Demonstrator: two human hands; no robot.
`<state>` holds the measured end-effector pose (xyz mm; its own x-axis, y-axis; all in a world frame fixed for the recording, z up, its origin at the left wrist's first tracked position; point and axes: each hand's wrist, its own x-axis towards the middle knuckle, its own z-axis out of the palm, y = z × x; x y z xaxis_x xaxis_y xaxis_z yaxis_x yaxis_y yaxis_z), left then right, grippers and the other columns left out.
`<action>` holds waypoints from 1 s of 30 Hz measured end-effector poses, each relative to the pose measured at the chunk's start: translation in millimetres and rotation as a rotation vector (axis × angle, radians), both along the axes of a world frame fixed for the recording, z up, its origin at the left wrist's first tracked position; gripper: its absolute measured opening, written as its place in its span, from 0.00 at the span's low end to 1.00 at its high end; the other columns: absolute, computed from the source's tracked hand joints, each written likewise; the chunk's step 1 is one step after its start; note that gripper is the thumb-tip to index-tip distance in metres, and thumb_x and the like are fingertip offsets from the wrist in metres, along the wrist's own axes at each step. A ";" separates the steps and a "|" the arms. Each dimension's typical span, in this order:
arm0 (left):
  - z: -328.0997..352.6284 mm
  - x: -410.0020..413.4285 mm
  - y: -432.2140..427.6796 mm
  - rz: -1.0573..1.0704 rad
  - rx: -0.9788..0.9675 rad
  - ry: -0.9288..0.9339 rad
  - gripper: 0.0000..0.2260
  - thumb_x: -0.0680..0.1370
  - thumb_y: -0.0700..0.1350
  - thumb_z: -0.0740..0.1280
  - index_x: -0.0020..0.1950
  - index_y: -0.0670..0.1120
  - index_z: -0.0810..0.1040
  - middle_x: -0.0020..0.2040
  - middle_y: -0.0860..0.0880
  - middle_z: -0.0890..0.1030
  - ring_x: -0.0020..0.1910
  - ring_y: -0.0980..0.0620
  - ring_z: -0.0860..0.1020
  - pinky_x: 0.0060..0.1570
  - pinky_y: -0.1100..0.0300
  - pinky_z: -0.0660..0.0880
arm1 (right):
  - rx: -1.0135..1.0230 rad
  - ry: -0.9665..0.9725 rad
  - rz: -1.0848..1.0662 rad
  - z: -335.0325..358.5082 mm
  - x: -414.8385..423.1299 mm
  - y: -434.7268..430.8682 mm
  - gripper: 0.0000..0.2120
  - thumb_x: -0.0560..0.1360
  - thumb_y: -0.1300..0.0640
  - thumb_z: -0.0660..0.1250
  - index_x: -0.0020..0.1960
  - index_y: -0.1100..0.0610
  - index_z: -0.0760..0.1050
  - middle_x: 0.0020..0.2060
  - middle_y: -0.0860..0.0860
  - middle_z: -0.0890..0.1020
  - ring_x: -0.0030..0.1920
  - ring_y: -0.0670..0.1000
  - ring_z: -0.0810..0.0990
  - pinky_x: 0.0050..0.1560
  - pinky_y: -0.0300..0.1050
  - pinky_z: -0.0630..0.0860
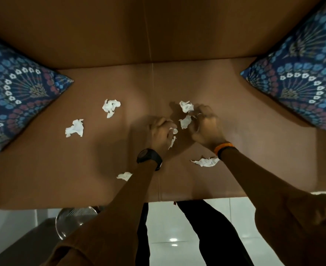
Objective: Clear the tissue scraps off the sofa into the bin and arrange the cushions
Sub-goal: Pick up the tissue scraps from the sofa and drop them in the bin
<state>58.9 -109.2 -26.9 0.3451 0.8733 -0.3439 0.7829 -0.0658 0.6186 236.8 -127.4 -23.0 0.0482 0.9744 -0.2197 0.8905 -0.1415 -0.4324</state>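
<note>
Several white tissue scraps lie on the brown sofa seat [254,150]: one crumpled scrap [111,107], another scrap [74,128] to its lower left, a flat scrap [205,161] under my right wrist, a small scrap [124,176] beside my left forearm, and a scrap [186,106] beyond my right hand. My left hand [161,132] is closed around tissue bits that stick out at its right side. My right hand [205,126] pinches a scrap [185,121] with its fingers curled. Two blue patterned cushions lean at the sofa's ends, the left cushion [14,96] and the right cushion [302,87].
A round metal bin [73,220] stands on the floor below the sofa's front edge at the lower left. White floor tiles [164,223] and my dark trouser legs [206,227] show at the bottom. The sofa backrest [120,31] fills the top.
</note>
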 end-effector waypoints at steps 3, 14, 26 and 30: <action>-12.0 -0.9 -25.1 -0.015 0.037 0.161 0.07 0.73 0.45 0.70 0.49 0.53 0.82 0.63 0.49 0.75 0.62 0.44 0.70 0.55 0.45 0.70 | -0.004 -0.032 0.109 -8.4 -4.6 -15.9 0.12 0.71 0.59 0.71 0.50 0.66 0.83 0.54 0.61 0.83 0.56 0.62 0.81 0.51 0.54 0.82; -18.5 -33.5 -77.1 0.202 -0.007 0.047 0.08 0.77 0.35 0.66 0.53 0.41 0.83 0.58 0.43 0.79 0.52 0.44 0.80 0.46 0.63 0.70 | 0.014 0.030 -0.025 -11.3 -73.4 -73.6 0.09 0.75 0.61 0.68 0.49 0.66 0.83 0.51 0.61 0.83 0.50 0.62 0.83 0.47 0.53 0.81; -21.9 -332.9 -251.3 0.792 -0.061 0.069 0.11 0.74 0.34 0.70 0.56 0.39 0.82 0.59 0.39 0.81 0.59 0.40 0.76 0.63 0.49 0.72 | -0.097 0.335 0.331 -30.1 -385.5 -206.9 0.07 0.76 0.59 0.71 0.52 0.60 0.84 0.52 0.57 0.86 0.50 0.57 0.84 0.51 0.48 0.81; -71.8 -405.4 -288.1 0.824 -0.174 0.068 0.13 0.76 0.33 0.68 0.61 0.36 0.78 0.61 0.37 0.80 0.60 0.40 0.77 0.61 0.67 0.66 | -0.202 0.288 0.439 -73.2 -468.1 -233.0 0.10 0.75 0.63 0.68 0.55 0.60 0.83 0.57 0.59 0.84 0.54 0.61 0.84 0.55 0.54 0.81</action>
